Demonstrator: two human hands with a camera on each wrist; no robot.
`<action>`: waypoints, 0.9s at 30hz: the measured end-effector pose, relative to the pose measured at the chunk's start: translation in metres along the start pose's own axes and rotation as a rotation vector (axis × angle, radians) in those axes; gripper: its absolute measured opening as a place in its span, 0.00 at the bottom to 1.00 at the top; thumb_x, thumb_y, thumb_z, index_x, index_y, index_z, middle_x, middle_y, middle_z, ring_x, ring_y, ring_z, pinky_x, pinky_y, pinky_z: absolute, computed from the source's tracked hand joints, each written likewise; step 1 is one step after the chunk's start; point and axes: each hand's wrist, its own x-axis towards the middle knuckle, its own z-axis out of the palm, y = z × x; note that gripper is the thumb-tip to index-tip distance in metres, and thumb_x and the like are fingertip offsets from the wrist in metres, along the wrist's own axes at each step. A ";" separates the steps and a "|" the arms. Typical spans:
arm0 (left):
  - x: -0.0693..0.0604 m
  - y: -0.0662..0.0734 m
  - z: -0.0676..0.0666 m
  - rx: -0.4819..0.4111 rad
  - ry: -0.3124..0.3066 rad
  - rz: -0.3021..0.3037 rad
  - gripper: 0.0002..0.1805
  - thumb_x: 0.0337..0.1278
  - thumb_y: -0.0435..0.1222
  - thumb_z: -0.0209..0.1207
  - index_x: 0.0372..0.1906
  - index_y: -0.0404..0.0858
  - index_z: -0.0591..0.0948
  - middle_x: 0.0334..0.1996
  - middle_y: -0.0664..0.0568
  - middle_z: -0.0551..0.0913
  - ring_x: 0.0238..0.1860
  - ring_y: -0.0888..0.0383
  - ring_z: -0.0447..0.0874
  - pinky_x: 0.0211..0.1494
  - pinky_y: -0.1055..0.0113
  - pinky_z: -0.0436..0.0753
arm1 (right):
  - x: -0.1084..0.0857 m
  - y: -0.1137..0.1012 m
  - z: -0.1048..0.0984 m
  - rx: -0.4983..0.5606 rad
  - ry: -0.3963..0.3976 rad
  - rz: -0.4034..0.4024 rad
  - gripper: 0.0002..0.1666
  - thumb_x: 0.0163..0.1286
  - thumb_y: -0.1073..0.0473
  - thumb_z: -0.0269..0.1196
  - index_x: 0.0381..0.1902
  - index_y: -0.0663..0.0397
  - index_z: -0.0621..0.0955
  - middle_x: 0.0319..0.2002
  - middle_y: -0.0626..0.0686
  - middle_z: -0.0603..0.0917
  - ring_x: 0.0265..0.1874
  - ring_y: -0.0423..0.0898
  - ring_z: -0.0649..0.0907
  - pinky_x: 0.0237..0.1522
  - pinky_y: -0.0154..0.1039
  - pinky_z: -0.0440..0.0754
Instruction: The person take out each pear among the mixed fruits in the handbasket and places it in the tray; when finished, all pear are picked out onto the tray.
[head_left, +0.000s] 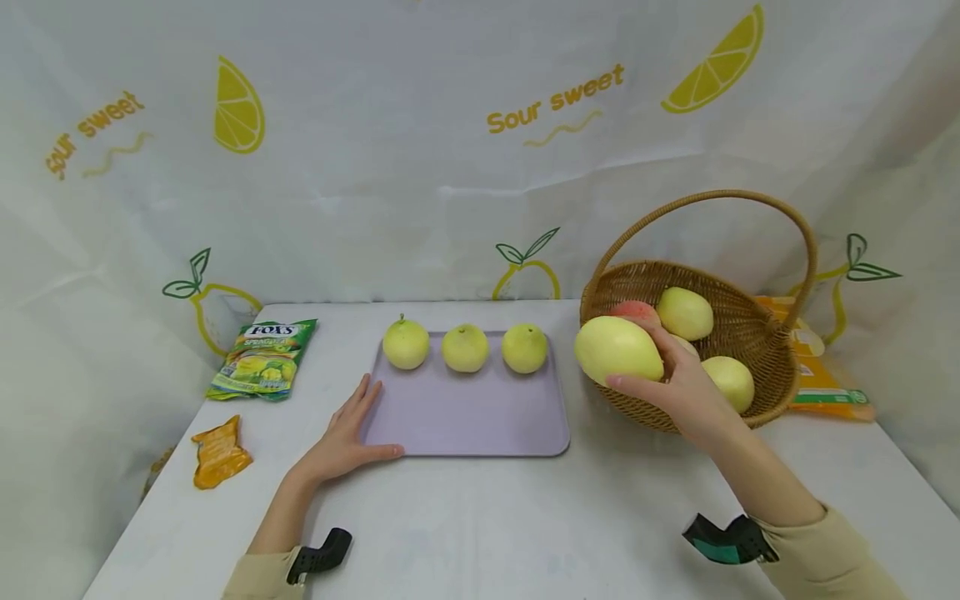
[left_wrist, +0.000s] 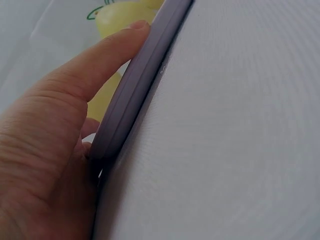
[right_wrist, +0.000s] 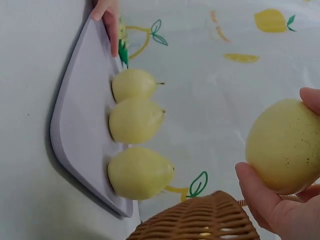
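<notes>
A smooth, rounded, pale-yellow pear is grasped by the curled fingers of the right hand near the left rim of the woven wicker basket, its dark specks revealed only in the right wrist view, while the flat lilac tray bearing three pears is touched by the outstretched fingers of the left hand.

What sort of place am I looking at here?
Probably a staged tabletop booth: lemon-printed sheeting closes in the white table behind and at the sides, and a lilac tray and wicker basket sit on it.
</notes>
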 end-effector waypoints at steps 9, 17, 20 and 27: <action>0.000 0.001 0.000 -0.016 0.017 0.000 0.65 0.44 0.55 0.72 0.79 0.40 0.44 0.78 0.48 0.35 0.75 0.37 0.33 0.69 0.33 0.43 | 0.012 0.006 0.040 0.041 -0.096 -0.025 0.44 0.62 0.58 0.71 0.72 0.44 0.63 0.67 0.55 0.66 0.55 0.54 0.72 0.50 0.43 0.75; 0.002 0.003 0.001 -0.015 0.013 -0.012 0.66 0.43 0.56 0.72 0.79 0.40 0.42 0.78 0.48 0.35 0.76 0.39 0.33 0.69 0.34 0.42 | 0.024 0.024 0.074 0.069 -0.151 0.001 0.43 0.60 0.54 0.72 0.69 0.44 0.65 0.65 0.54 0.68 0.55 0.54 0.75 0.54 0.47 0.75; 0.001 0.003 0.001 -0.015 0.015 -0.019 0.66 0.42 0.57 0.72 0.79 0.40 0.42 0.79 0.49 0.35 0.76 0.39 0.33 0.69 0.34 0.43 | 0.028 0.029 0.086 0.081 -0.163 0.026 0.44 0.58 0.54 0.73 0.69 0.46 0.65 0.65 0.54 0.69 0.56 0.55 0.74 0.55 0.49 0.73; 0.001 0.004 0.000 -0.019 0.020 -0.016 0.67 0.42 0.57 0.72 0.79 0.39 0.42 0.79 0.49 0.35 0.76 0.39 0.33 0.70 0.35 0.43 | 0.036 0.040 0.110 0.124 -0.174 0.105 0.46 0.55 0.55 0.74 0.68 0.50 0.65 0.66 0.54 0.70 0.58 0.54 0.72 0.58 0.49 0.69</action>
